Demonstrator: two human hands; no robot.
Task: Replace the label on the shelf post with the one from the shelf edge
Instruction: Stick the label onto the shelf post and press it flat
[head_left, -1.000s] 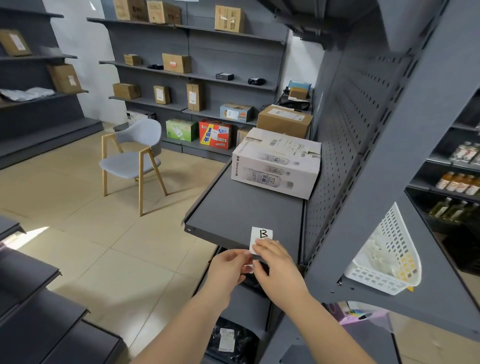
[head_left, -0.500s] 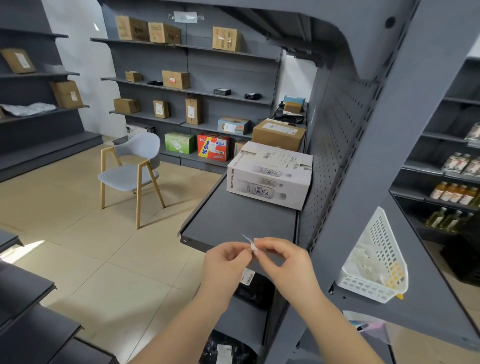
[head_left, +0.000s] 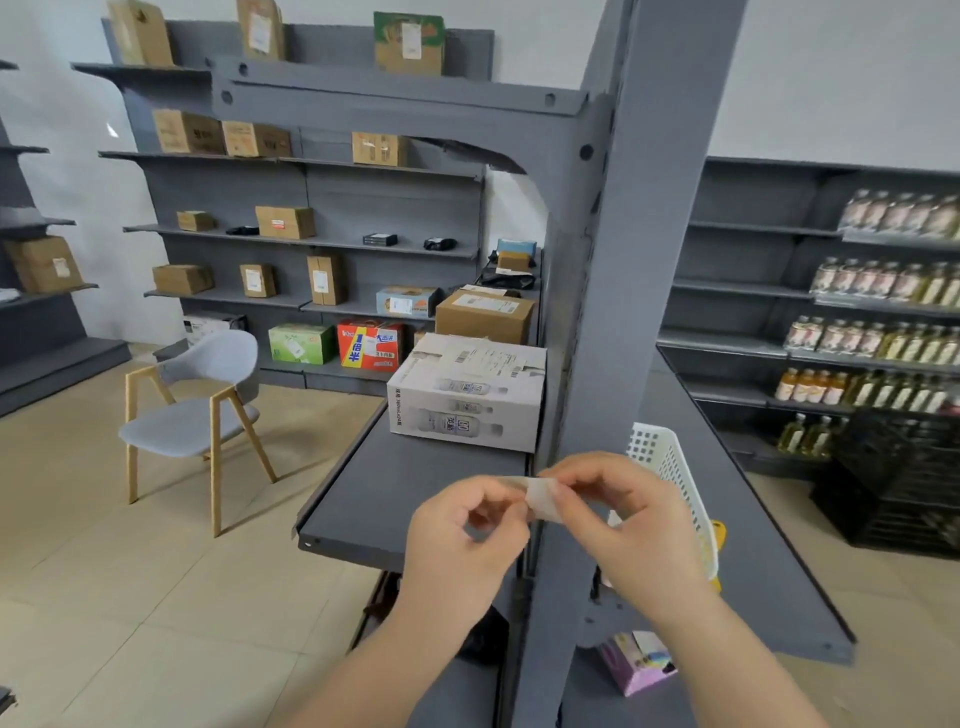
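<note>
A small white label (head_left: 542, 498) is pinched between the fingertips of both my hands in front of the grey shelf post (head_left: 618, 291). My left hand (head_left: 462, 540) grips its left end and my right hand (head_left: 623, 525) its right end. The label's blank back faces me, so no letter shows. The hands hover just above the front edge of the grey shelf (head_left: 374, 499). No label is visible on the post in this view.
A white carton (head_left: 467, 395) sits on the shelf behind my hands. A white plastic basket (head_left: 675, 483) stands on the shelf to the right of the post. A grey chair (head_left: 197, 410) is on the tiled floor at left. Shelves of bottles (head_left: 883, 338) line the right wall.
The label has come off the shelf edge and risen with both hands. My view has tilted up and turned right, bringing the post to the centre.
</note>
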